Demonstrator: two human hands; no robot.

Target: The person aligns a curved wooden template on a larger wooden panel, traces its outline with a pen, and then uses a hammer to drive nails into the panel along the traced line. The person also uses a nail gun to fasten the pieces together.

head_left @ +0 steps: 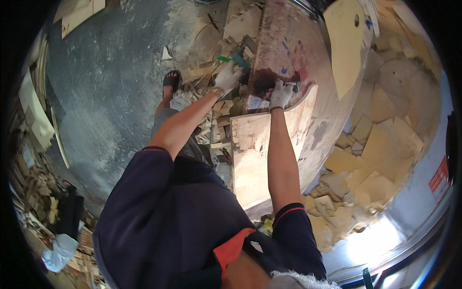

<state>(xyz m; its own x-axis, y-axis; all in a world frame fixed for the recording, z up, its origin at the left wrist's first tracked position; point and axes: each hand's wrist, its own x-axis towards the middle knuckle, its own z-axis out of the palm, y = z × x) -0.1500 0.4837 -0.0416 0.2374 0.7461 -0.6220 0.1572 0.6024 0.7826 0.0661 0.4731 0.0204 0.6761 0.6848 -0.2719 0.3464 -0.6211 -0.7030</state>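
Observation:
My right hand [281,94], in a pale work glove, is closed above a dark, stained patch of the workbench. What its fingers hold, if anything, I cannot make out. Just below that wrist lies a light plywood panel [255,154] with a curved upper right edge. My left hand [228,78], gloved too, reaches past the bench's left side over wood scraps [222,108]. Beside its fingers is a teal object [242,61], its kind unclear, with a bright green piece [223,59] near it. The left fingers are too indistinct to read.
The stained wooden workbench [308,53] runs away from me. A yellowish cut board [344,45] lies along its right side. Offcuts [370,159] pile up on the right, with more scrap [38,192] on the left. A sandalled foot [171,81] stands on the grey floor [110,96].

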